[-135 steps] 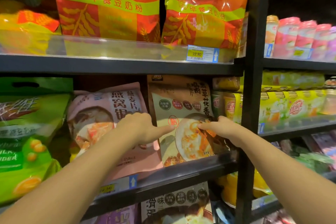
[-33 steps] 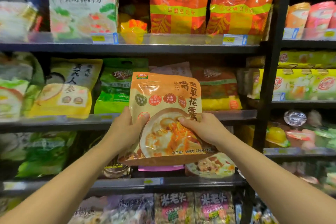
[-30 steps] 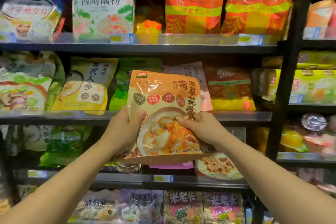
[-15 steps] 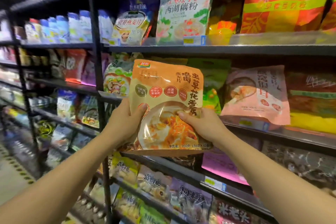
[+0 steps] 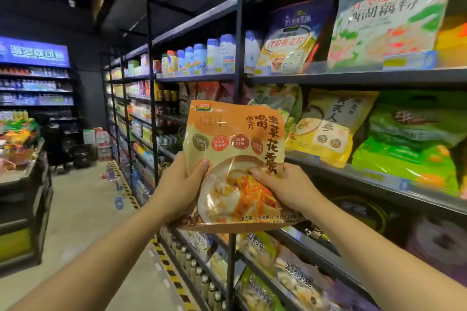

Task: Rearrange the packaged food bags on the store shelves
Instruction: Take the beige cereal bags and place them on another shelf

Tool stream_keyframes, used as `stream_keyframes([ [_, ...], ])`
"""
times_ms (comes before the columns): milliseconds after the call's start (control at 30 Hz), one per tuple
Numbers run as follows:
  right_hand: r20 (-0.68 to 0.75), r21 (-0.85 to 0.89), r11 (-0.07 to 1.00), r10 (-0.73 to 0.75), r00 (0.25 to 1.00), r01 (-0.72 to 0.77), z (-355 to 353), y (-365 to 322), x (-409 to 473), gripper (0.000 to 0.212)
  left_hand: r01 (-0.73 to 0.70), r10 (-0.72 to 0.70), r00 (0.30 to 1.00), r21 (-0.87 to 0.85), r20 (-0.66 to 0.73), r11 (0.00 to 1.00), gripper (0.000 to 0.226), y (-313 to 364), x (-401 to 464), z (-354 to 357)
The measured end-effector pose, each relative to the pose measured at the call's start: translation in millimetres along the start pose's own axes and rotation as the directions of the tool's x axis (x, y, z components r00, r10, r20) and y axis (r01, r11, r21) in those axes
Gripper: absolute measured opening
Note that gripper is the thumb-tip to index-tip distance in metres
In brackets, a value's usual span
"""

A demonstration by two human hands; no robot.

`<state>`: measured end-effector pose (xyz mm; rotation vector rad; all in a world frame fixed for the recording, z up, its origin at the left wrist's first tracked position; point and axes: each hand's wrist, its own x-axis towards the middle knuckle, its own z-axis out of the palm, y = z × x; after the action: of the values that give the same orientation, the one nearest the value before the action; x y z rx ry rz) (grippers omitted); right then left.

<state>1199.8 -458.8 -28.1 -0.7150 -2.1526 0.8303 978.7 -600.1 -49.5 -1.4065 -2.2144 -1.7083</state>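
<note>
orange bag: upright, in front of shelf
left hand: grips bag's left edge
right hand: grips bag's right edge

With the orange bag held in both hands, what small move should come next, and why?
Probably carry the orange bag right, toward the shelf. Left hand and right hand grip its lower half in mid-air, off any shelf, and the yellow bag and green bag stand there.

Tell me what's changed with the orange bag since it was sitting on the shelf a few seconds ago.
The orange bag has been lifted off the shelf and carried left along the aisle, upright in the air. The left hand and right hand, then only touching it, now grip its sides. The yellow bag remains shelved.
</note>
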Motion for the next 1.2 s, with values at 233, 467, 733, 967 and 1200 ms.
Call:
stream_keyframes([
  [233, 0.059, 0.05, 0.998, -0.028, 0.998, 0.025, 98.2, -30.9, 53.8, 0.032, 0.059, -0.056, 0.997, 0.056, -0.05, 0.997, 0.032, -76.4, 46.1, -72.0],
  [467, 0.149, 0.069, 0.998, -0.006, 0.989, -0.004, 183.7, -48.6, 111.2, 0.035, 0.138, -0.132, 0.986, 0.058, -0.099, 0.989, 0.034, -146.0, 80.6, -118.6],
  [733, 0.204, 0.041, 0.999, -0.04, 0.978, 0.032, 269.0, -49.4, 206.7, 0.044, 0.151, -0.146, 0.98, 0.03, -0.135, 0.988, 0.034, -221.4, 151.8, -149.4],
  [967, 0.22, 0.085, 0.995, -0.074, 0.973, 0.057, 323.6, -34.9, 332.9, 0.038, 0.178, -0.161, 0.968, 0.073, -0.194, 0.981, 0.027, -273.4, 262.0, -154.9],
  [1200, 0.214, 0.127, 0.989, -0.096, 0.972, 0.069, 376.3, -21.4, 463.1, 0.042, 0.184, -0.161, 0.954, 0.069, -0.252, 0.981, 0.026, -324.1, 379.3, -155.8],
])
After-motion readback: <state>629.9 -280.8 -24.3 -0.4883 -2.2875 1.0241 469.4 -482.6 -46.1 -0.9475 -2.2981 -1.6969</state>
